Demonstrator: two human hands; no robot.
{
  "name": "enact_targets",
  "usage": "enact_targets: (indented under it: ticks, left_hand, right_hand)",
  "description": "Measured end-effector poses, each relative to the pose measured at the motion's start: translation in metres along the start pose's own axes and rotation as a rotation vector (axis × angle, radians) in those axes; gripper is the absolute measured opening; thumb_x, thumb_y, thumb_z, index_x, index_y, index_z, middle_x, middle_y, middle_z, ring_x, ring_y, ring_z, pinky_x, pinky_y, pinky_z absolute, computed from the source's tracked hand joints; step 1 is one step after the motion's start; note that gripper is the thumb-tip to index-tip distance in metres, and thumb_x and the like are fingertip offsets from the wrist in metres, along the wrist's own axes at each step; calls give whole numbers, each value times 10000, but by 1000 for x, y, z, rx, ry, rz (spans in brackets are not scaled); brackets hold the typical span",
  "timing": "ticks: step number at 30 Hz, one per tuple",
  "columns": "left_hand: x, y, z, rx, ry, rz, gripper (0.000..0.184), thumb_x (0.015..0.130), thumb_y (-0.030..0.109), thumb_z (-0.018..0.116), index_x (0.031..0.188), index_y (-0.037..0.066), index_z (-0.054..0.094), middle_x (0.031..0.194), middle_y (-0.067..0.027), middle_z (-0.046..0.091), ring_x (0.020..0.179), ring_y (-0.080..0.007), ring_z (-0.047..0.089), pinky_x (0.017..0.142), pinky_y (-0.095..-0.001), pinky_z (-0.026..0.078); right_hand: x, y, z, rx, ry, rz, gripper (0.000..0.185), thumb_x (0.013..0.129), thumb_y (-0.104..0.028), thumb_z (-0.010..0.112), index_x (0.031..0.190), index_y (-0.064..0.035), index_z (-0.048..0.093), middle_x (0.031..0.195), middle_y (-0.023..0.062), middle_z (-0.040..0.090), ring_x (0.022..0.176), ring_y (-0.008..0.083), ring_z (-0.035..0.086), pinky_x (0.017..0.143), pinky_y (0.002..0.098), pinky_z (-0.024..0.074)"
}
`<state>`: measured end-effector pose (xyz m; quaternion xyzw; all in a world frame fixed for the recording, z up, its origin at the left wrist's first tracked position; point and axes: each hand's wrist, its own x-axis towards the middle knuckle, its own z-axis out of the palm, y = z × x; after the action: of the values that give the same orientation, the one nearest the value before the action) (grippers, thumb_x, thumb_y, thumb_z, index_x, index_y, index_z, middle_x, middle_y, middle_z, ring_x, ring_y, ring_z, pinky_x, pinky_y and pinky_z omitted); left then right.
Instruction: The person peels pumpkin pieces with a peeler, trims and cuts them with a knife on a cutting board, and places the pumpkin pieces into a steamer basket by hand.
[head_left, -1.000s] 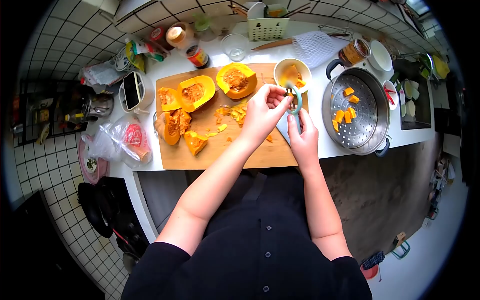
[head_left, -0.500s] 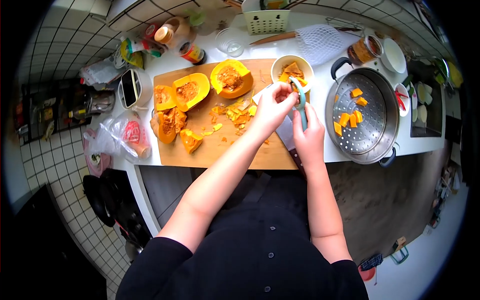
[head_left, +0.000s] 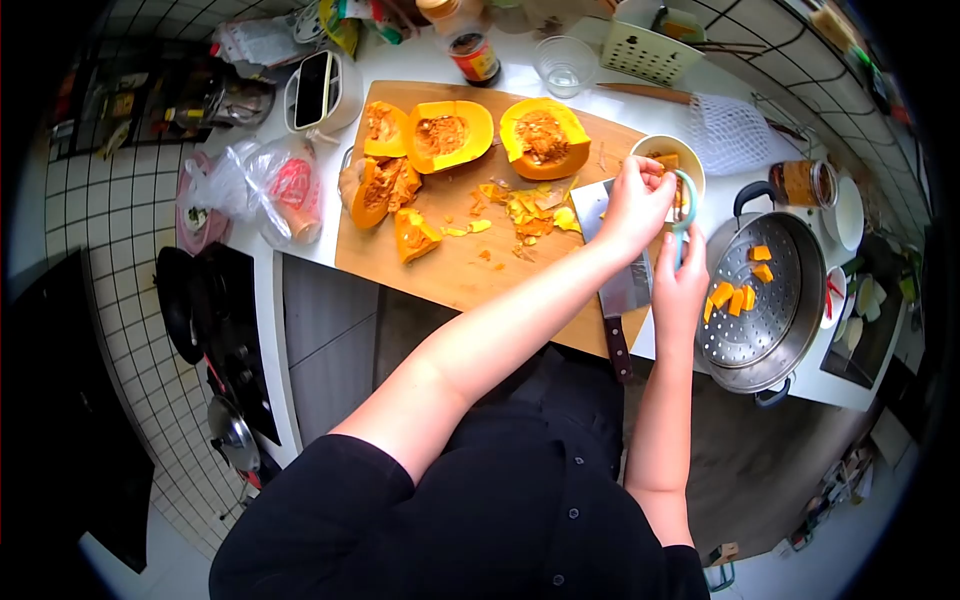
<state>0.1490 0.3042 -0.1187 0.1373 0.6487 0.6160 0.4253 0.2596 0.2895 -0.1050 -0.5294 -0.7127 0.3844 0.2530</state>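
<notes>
My right hand point(head_left: 681, 280) grips a light-blue peeler point(head_left: 690, 212) by its handle. Just beside the peeler's head, my left hand point(head_left: 640, 208) has its fingertips pinched together; what they hold, if anything, is hidden. Both hands are over the near side of a white bowl point(head_left: 697, 163) with orange pumpkin pieces inside. Beneath my left forearm and hand, a cleaver point(head_left: 626, 290) lies on the wooden cutting board point(head_left: 480, 275). Pumpkin halves point(head_left: 545, 140), a smaller pumpkin wedge point(head_left: 414, 236) and peel scraps point(head_left: 530, 212) are spread over the board.
A steamer pot point(head_left: 745, 335) with several pumpkin chunks stands to the right of the board. Behind are a glass bowl point(head_left: 565, 68), a sauce jar point(head_left: 474, 60) and a green basket point(head_left: 652, 50). Plastic bags point(head_left: 255, 195) and a phone point(head_left: 313, 90) on a container sit left.
The camera view has turned, so the counter and its things appear shifted. My hands keep the same pose at the peeler, above the bowl.
</notes>
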Motion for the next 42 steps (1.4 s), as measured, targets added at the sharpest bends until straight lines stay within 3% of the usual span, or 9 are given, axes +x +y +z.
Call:
enact_targets:
  ticks: [9, 13, 15, 17, 21, 27, 32, 36, 42]
  left_hand:
    - [-1, -36, -40, 377, -82, 213, 252, 878, 110, 523, 1097, -10, 559, 984, -132, 592, 913, -220, 598, 791, -309, 492]
    - [-49, 18, -119, 514, -72, 414, 227, 851, 87, 558, 1065, 12, 571, 973, -121, 576, 895, -209, 598, 767, -311, 504]
    - [-67, 17, -163, 670, 54, 448, 221, 798, 102, 612, 999, 19, 577, 930, -136, 571, 873, -295, 569, 826, -374, 468]
    - [-78, 9, -214, 1070, 224, 539, 294, 763, 150, 673, 1018, 41, 577, 1007, -139, 552, 977, -318, 530, 888, -412, 439]
    - [-97, -17, -277, 1366, 324, 227, 659, 687, 211, 762, 1264, 91, 467, 1265, -190, 382, 1204, -374, 365, 1005, -441, 375]
    - [-82, -53, -305, 1217, 292, 262, 638, 682, 139, 743, 1260, 132, 474, 1280, -212, 367, 1192, -395, 384, 1001, -451, 383]
    - [-81, -51, -316, 1103, 269, 318, 563, 690, 95, 712, 1215, 107, 510, 1244, -221, 427, 1173, -393, 421, 1000, -445, 385]
    - [-88, -41, -327, 782, 239, 295, 408, 771, 76, 633, 1169, 50, 548, 1124, -174, 571, 1064, -298, 566, 933, -373, 449]
    - [-98, -33, -344, 84, 147, -180, 315, 911, 158, 563, 1186, 15, 508, 1091, -82, 597, 929, -164, 604, 724, -301, 516]
  right_hand:
    - [11, 19, 4, -142, -78, 16, 388, 945, -145, 498, 1270, 63, 461, 1158, 254, 599, 1100, 358, 588, 898, 397, 459]
    - [13, 4, -2, -128, 53, -86, 404, 948, -124, 474, 1326, 14, 442, 1271, 248, 532, 1173, 367, 532, 956, 396, 425]
    - [18, 3, 1, -229, -122, 34, 430, 940, -97, 471, 1366, -57, 434, 1304, 205, 529, 1197, 343, 524, 964, 381, 427]
    - [20, 3, 6, -177, -69, 25, 438, 935, -85, 474, 1371, -79, 438, 1317, 195, 524, 1215, 329, 515, 964, 377, 427]
    - [18, -11, 11, -155, -64, 84, 417, 922, -88, 499, 1335, -39, 469, 1235, 205, 581, 1162, 315, 560, 948, 367, 435]
    - [-14, -4, 41, -161, -63, -159, 376, 905, -81, 517, 1275, -11, 510, 1130, 206, 617, 1039, 304, 606, 886, 364, 456]
    - [-67, -14, 62, -202, -191, -31, 300, 846, -59, 558, 1144, -32, 572, 1003, 183, 610, 916, 308, 603, 812, 367, 481]
    - [-97, -3, 77, -138, -222, -41, 289, 825, -42, 581, 1114, -23, 596, 970, 151, 601, 867, 271, 603, 788, 343, 489]
    - [-114, 8, 94, 30, -269, 212, 297, 876, -123, 607, 1147, -2, 585, 902, 96, 654, 813, 146, 623, 759, 280, 499]
